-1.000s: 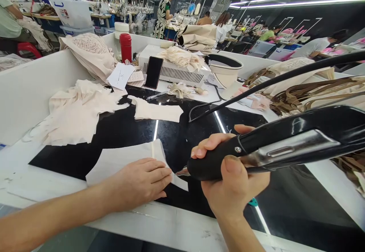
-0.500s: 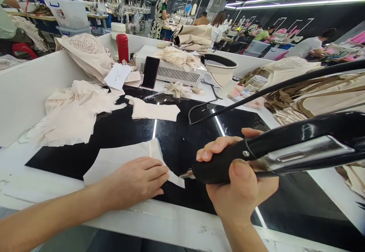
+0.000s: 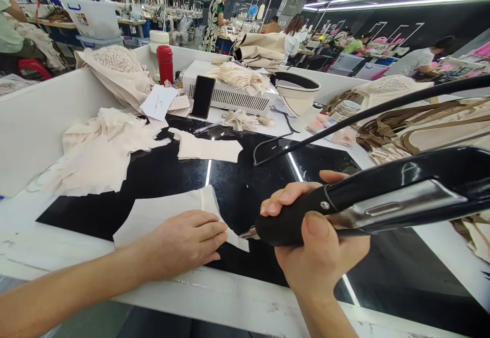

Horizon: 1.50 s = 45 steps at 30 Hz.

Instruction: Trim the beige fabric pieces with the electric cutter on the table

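My left hand lies flat with its fingers stretched out, pressing on a white pattern piece that has a cream strip near its upper right corner. What lies beneath the piece is hidden. Closed round the dark grip of a black corded hot-knife-like tool is my right hand, thumb on the near side by the silver lever. The tool's thin metal tip reaches the right edge of the pattern piece, just beyond my left fingertips. Both hands are over a glossy black sheet on the table.
A cut cream fabric piece lies farther back, beside a heap of pale fabric at left. Behind stand a phone, red bottle and white vented box. The tool's cord arches over the right side. People work beyond.
My right hand and the tool have shifted slightly left and up, with the tip still at the pattern's right edge. The left hand stays put on the piece.
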Available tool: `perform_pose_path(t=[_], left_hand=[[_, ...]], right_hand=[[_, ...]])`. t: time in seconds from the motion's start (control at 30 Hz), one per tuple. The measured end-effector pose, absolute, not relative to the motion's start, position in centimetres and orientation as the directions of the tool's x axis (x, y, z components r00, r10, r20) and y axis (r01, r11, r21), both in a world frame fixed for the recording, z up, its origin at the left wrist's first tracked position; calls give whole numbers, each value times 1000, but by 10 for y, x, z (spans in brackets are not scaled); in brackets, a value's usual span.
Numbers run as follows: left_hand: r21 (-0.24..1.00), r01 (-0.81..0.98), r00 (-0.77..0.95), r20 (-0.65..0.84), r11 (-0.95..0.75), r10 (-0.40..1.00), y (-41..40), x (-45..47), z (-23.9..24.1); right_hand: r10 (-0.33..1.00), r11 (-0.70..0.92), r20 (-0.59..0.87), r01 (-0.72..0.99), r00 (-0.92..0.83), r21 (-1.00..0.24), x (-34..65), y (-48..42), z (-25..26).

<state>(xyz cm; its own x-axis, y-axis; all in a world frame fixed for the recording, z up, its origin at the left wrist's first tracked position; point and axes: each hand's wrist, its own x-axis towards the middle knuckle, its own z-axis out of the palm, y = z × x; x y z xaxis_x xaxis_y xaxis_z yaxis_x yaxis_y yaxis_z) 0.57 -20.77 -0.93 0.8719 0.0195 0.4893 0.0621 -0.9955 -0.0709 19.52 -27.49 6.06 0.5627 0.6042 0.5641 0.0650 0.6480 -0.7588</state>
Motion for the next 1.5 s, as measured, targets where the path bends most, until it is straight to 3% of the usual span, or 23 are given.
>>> perform_pose_path(t=[0.47, 1.0, 1.17, 1.33, 1.5], left_hand=[[-31, 53, 872, 488, -998, 31, -208, 7, -5], [-107, 22, 890, 455, -994, -29, -206, 7, -11], [-58, 31, 891, 455, -998, 1, -207, 6, -12], [92, 50, 871, 483, -994, 89, -201, -3, 0], [85, 102, 871, 474, -991, 130, -182, -19, 12]], right_hand=[[655, 648, 541, -24, 527, -761, 183, -279, 61], [613, 645, 543, 33, 574, -763, 191, -287, 62], [625, 612, 549, 88, 555, -786, 191, -288, 60], [613, 625, 558, 88, 560, -776, 196, -285, 62], [575, 617, 563, 138, 593, -775, 212, -277, 59]])
